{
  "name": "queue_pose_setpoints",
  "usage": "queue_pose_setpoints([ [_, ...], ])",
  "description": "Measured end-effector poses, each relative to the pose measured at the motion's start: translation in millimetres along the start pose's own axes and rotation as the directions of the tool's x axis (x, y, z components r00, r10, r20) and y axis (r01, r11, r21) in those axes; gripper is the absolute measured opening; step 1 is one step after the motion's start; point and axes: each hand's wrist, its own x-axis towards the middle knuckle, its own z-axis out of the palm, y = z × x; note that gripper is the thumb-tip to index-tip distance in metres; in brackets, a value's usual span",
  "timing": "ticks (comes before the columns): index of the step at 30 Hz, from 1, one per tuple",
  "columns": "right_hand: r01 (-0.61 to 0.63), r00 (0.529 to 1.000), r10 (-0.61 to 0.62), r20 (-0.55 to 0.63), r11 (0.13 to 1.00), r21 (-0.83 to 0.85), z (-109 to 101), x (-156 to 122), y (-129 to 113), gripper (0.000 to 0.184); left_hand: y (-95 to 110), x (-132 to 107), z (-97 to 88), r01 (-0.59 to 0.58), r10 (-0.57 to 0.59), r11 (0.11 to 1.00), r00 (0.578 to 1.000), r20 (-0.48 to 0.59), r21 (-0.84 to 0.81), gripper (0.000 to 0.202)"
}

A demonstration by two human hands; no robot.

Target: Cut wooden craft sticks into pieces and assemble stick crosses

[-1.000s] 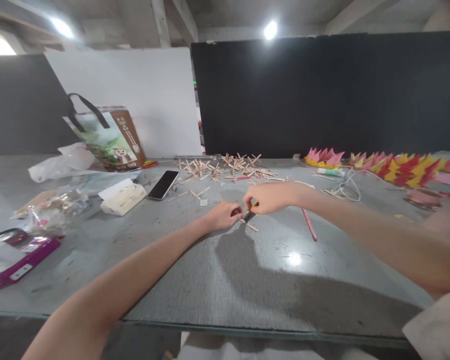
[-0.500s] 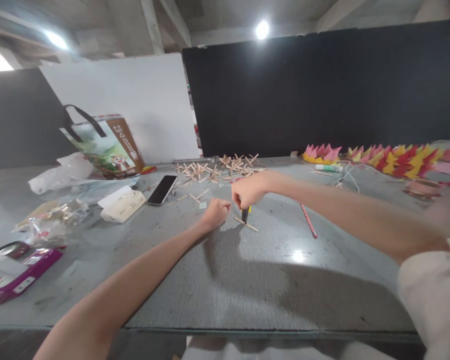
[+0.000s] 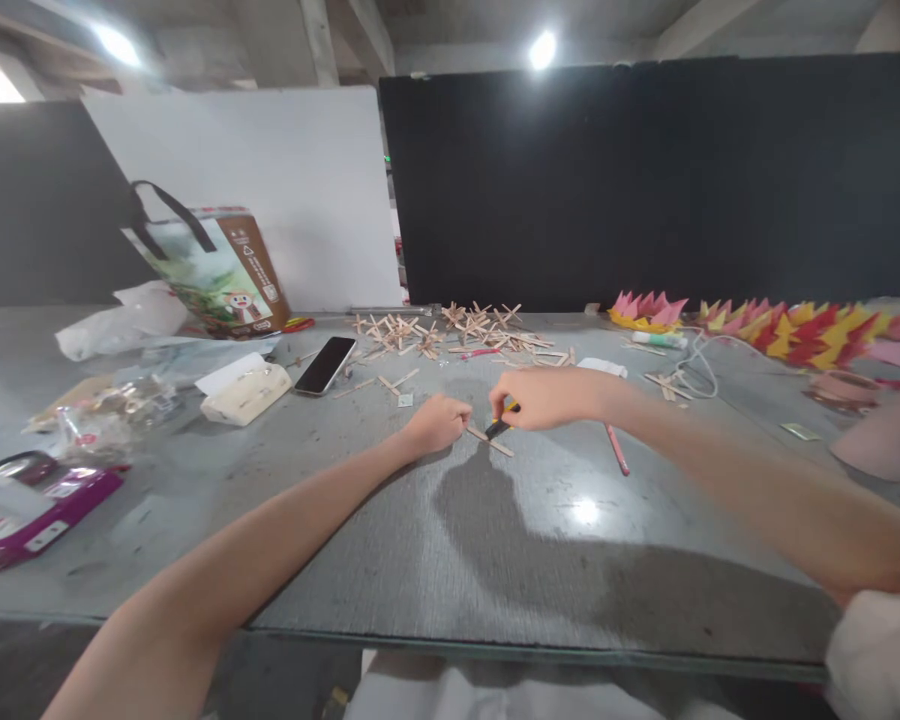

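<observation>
My left hand [image 3: 439, 423] rests on the grey table [image 3: 495, 540], fingers curled, pinching the near end of a thin wooden stick [image 3: 491, 440] that lies flat. My right hand [image 3: 544, 396] is closed round a small black and yellow tool [image 3: 501, 426], its tip touching the same stick. A pink pencil [image 3: 616, 448] lies just right of my right wrist. A heap of crossed wooden sticks [image 3: 450, 335] sits farther back.
A phone [image 3: 327, 365] and a pale box [image 3: 246, 391] lie back left, beside a printed bag [image 3: 217, 270] and plastic wrappings [image 3: 101, 410]. A purple packet [image 3: 34, 510] sits near the left edge. Folded paper shapes [image 3: 780, 328] and a white cable [image 3: 694, 375] lie back right.
My right hand lifted the tool upright over the stick half a second ago, then came back down to a slanted hold at the stick. My left hand stayed by the stick.
</observation>
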Motion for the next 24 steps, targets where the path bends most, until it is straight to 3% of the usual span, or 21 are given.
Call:
queue_pose_setpoints([
  [3,0.075,0.994,-0.071,0.080,0.996,-0.040,-16,22,-11,0.029,-2,1,0.6,0.013,-0.013,1.000,1.000,-0.002,0.022,0.024],
  [8,0.044,0.985,-0.031,0.170,0.996,-0.074,-34,42,-23,0.027,-6,3,2.7,0.046,-0.046,0.997,0.999,-0.003,0.065,0.026],
  [14,0.081,0.994,-0.082,0.076,0.997,0.019,-19,17,-6,0.026,-4,4,4.7,0.057,-0.059,0.992,0.998,0.015,0.109,0.024],
  [18,0.009,1.000,-0.009,-0.002,0.997,0.076,-2,0,3,0.029,-3,5,5.9,0.061,-0.064,0.990,0.998,0.019,0.129,0.024],
  [24,-0.007,1.000,0.007,0.011,1.000,0.014,-5,6,-8,0.024,-6,5,8.2,0.068,-0.071,0.987,0.997,0.013,0.146,0.023],
])
